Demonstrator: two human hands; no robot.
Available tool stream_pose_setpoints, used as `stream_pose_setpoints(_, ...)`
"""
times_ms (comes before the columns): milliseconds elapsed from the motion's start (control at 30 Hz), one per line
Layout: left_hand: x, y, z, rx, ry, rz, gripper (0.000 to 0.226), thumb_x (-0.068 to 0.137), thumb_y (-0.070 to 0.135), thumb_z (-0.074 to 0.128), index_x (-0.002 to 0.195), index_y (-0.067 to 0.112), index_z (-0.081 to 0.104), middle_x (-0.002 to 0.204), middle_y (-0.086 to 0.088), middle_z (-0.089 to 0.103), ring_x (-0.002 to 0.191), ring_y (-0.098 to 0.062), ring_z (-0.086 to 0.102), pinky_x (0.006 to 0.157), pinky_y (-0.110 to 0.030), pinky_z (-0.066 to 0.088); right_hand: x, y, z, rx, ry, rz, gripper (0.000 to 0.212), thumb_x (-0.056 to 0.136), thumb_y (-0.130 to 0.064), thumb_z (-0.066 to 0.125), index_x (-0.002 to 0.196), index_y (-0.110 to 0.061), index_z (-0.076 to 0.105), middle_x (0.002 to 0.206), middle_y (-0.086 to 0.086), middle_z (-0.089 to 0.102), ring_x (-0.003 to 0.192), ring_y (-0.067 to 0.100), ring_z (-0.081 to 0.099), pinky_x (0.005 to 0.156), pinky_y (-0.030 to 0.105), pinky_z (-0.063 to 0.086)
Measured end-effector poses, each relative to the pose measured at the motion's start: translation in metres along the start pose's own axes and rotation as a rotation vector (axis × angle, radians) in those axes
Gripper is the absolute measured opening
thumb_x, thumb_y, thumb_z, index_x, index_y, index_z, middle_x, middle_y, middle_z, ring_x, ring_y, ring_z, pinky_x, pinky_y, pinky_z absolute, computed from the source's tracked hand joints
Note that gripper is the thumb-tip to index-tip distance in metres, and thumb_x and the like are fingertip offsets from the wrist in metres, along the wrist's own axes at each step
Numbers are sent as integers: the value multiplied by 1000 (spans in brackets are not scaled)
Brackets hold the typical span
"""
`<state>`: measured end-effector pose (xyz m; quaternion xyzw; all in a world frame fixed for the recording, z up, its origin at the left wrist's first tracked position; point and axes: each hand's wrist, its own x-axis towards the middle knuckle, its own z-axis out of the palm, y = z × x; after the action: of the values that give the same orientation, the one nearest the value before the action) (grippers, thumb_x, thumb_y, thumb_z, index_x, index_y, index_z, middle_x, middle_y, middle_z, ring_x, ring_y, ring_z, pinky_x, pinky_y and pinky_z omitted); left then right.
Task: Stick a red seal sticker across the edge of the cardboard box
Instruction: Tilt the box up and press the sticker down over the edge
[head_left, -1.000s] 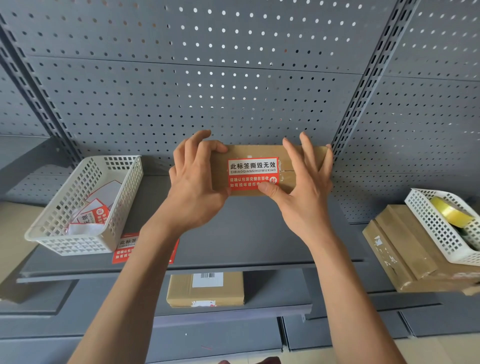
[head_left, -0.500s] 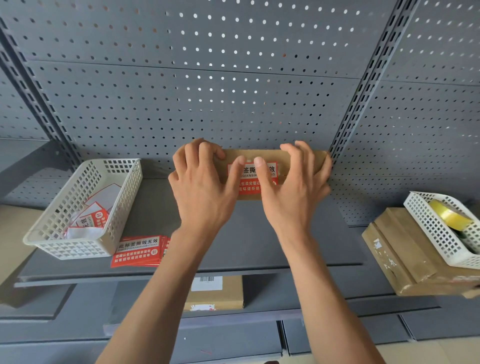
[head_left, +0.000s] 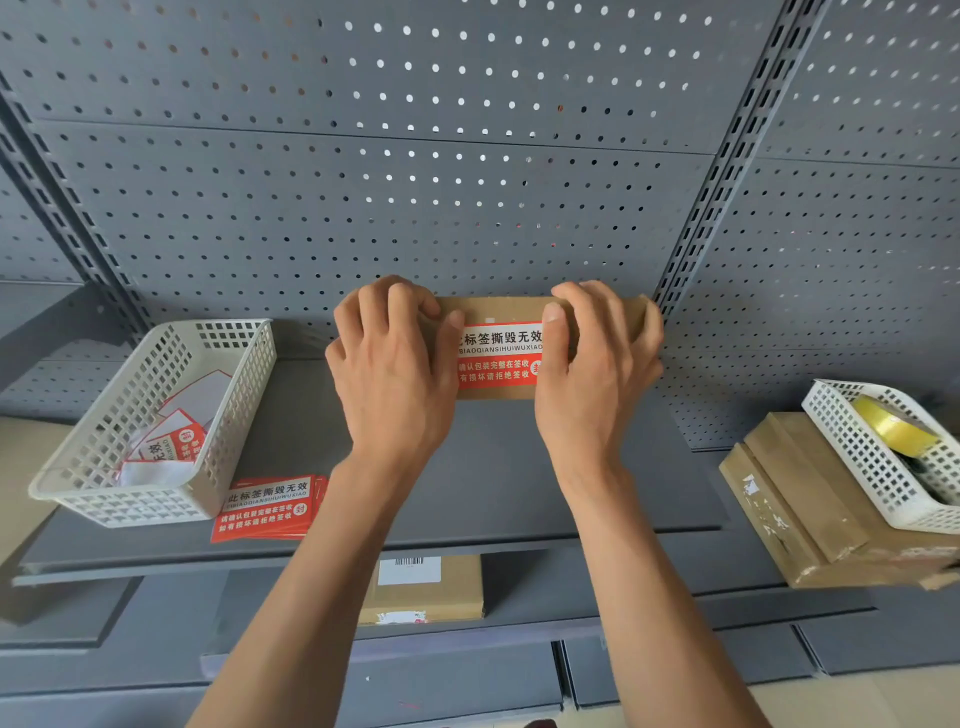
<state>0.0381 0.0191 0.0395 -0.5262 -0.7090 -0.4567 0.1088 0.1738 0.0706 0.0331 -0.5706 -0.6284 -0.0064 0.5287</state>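
Note:
A brown cardboard box (head_left: 493, 307) stands on the grey shelf (head_left: 493, 483) against the pegboard. A red and white seal sticker (head_left: 497, 358) with Chinese text lies on its front face. My left hand (head_left: 392, 366) covers the box's left part, its thumb at the sticker's left edge. My right hand (head_left: 595, 364) grips the right part, thumb pressing the sticker's right edge. Both hands' fingers curl over the box's top.
A white basket (head_left: 156, 426) with sticker backing sheets sits at the left, with a stack of red stickers (head_left: 267, 506) beside it. At the right, a white basket (head_left: 883, 457) with yellow tape rests on cardboard boxes (head_left: 810, 509). Another box (head_left: 423, 590) lies on the lower shelf.
Both thumbs slid apart from the sticker's middle out to its left and right edges, uncovering the text. The box has stayed against the pegboard.

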Motion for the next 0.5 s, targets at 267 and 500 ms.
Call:
stream_pose_setpoints(267, -1, -15, -15, -58, -191, 138, 30, 97, 38, 58, 119, 19, 50, 150, -1, 38, 140, -28, 28, 97, -53, 37, -1, 18, -8, 26, -138, -114, 34, 102, -41, 51, 133, -33, 62, 155, -15, 47, 147, 38, 27, 101, 49, 31)
stream_pose_setpoints(500, 1, -27, -23, -87, -327, 237, 44, 90, 37, 67, 127, 23, 47, 157, 0, 31, 146, -32, 20, 102, -60, 34, 0, 35, -22, 37, -341, -205, 50, 102, -47, 48, 150, -34, 44, 167, -8, 27, 154, 42, 7, 107, 62, 27)
